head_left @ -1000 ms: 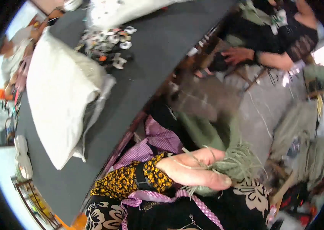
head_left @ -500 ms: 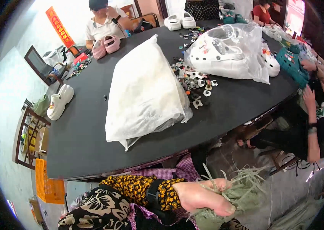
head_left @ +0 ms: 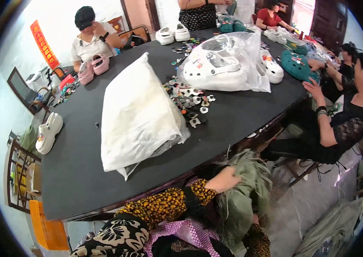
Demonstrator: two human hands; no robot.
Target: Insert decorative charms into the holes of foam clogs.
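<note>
My left hand [head_left: 224,180] reaches across from the left in a yellow-and-black floral sleeve, its fingers closed on the upper edge of a grey-green woven sack [head_left: 242,195] with frayed strands. The sack hangs beside the table's front edge. Below it appears my right sleeve [head_left: 257,244]; the right hand [head_left: 256,219] shows only as a sliver of skin, its fingers hidden by the sack. On the dark table [head_left: 78,180] above my left arm lies a bulky white plastic package [head_left: 136,115].
A clear bag of white clogs [head_left: 220,68] lies farther back, beside a pile of small shoe charms [head_left: 188,98]. One white clog [head_left: 49,132] stands at the left edge. Co-workers sit around the table, the nearest [head_left: 340,115] at right. An orange basket [head_left: 48,225] stands lower left.
The sack has gone from a bunched bundle in my left hand to hanging more spread out, nearer the table. My right sleeve has come into view below it. The whole view has shifted.
</note>
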